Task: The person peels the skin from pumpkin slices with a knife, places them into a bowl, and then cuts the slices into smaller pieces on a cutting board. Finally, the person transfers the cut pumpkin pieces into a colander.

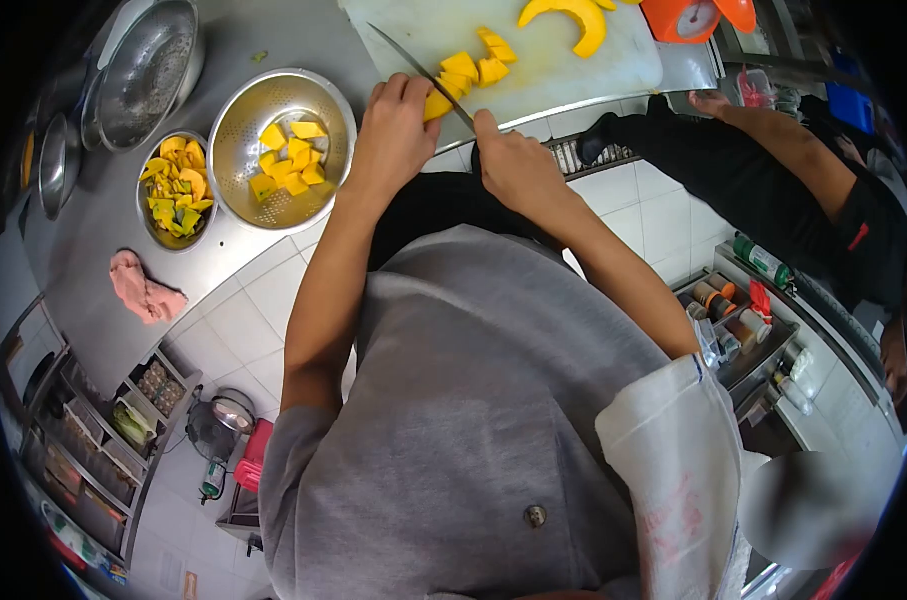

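My right hand (519, 165) grips a knife (411, 62) whose long blade slants up and left across the cutting board (619, 75). My left hand (396, 130) presses its fingers on a piece of yellow pumpkin (438, 104) at the board's near edge, and the blade lies right beside it. Beyond the blade are several cut pumpkin chunks (494, 70). A curved pumpkin slice (592, 32) rests farther back on the board. To the left of my left hand stands a perforated metal colander (232, 110) with pumpkin cubes (296, 152) in it.
A small metal bowl (147, 222) holds pumpkin peel and scraps, beside the colander. Larger metal bowls (186, 75) stand at the back left. A pink cloth (146, 288) lies near the counter's edge. An orange scale (679, 18) is behind the board. Another person (734, 165) is at right.
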### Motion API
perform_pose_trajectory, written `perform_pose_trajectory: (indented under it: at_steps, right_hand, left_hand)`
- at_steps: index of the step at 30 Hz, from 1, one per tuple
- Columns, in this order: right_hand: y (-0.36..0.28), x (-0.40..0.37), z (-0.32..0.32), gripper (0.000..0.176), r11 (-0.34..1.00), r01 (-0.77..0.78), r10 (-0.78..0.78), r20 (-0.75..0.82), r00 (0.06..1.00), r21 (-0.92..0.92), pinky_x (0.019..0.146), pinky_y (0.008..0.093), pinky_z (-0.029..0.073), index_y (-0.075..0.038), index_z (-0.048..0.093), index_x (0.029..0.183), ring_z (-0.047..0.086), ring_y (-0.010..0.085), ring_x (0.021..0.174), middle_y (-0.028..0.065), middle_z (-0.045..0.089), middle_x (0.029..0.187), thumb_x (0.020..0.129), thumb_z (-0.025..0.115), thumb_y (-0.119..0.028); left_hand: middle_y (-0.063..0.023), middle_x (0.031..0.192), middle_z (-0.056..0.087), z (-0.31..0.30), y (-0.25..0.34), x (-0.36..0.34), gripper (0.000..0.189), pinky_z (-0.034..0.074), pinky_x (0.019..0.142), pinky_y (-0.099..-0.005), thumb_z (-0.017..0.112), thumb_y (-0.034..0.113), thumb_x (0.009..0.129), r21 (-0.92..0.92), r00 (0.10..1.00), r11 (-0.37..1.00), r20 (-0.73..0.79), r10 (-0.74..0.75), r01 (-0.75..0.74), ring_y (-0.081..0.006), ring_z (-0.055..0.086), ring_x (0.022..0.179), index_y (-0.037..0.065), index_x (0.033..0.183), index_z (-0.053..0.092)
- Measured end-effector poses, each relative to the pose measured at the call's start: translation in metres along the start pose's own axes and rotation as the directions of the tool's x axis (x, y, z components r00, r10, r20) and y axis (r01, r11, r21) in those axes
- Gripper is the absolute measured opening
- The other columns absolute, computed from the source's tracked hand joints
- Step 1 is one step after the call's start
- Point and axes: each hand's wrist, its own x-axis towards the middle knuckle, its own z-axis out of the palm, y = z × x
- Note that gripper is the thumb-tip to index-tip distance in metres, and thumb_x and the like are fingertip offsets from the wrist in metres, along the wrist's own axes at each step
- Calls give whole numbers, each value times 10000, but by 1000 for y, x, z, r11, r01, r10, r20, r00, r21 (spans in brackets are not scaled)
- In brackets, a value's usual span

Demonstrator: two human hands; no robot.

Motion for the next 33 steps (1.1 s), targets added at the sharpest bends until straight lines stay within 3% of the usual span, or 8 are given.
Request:
perform_pose_trajectory:
  at_steps: [6,15,20,24,26,29,31,33]
  right_hand:
    - [-4,1,-27,302,998,-31,28,52,998,53,754,555,531,-34,430,1132,670,462,865,269,676,886,852,542,-45]
    - [4,-12,-29,248,997,-38,37,19,999,63,704,581,511,-40,415,1089,664,471,790,258,670,795,871,531,-55]
    - [18,-14,-33,199,992,-14,19,-35,999,126,684,589,495,-40,409,1073,654,482,766,253,666,771,907,510,-83]
    - [27,-13,-38,171,989,-21,28,-43,999,148,675,588,486,-39,411,1061,644,487,748,250,651,731,929,499,-103]
    - [28,-12,-41,165,988,1,5,-39,999,153,671,587,483,-38,413,1055,641,486,740,248,646,718,931,500,-105]
    - [26,-16,-43,161,987,53,-50,-25,998,149,653,579,486,-35,419,1048,639,480,714,238,642,701,924,501,-98]
    - [26,-18,-40,204,992,89,-89,-13,996,90,633,570,498,-35,433,1074,647,458,686,227,642,688,891,515,-74]
    - [24,-25,-38,239,992,120,-120,8,993,46,627,565,507,-33,438,1091,655,444,678,224,642,683,870,524,-60]
  left_hand:
    - [-169,980,619,-5,2,-10,341,510,813,-467,759,17,717,89,1000,996,-3,-15,15,-396,606,936,3,1035,636]
    - [-168,895,649,-3,0,-10,199,532,708,-380,747,86,828,-218,971,946,56,-231,238,-315,668,777,-25,966,655]
    - [-178,816,640,13,-2,-23,126,499,647,-406,681,81,885,-129,946,973,-243,-216,189,-346,636,701,-35,854,642]
    - [-188,830,645,-6,21,-54,118,487,642,-426,660,59,888,-125,923,957,-258,-285,261,-368,624,702,-38,829,629]
    - [-184,796,651,-23,21,-85,99,479,635,-433,660,61,887,28,893,898,100,-439,438,-369,619,689,-31,870,628]
    - [-168,771,675,-24,6,-146,218,514,656,-403,654,23,862,-62,878,876,49,-475,478,-343,662,695,19,1080,647]
    - [-178,939,693,-41,12,-154,348,533,737,-397,625,-33,838,133,631,685,294,-717,716,-341,681,830,21,1181,620]
    - [-175,1001,681,-40,19,-147,361,530,763,-397,622,-46,832,10,752,772,223,-621,635,-341,672,883,19,1186,616]
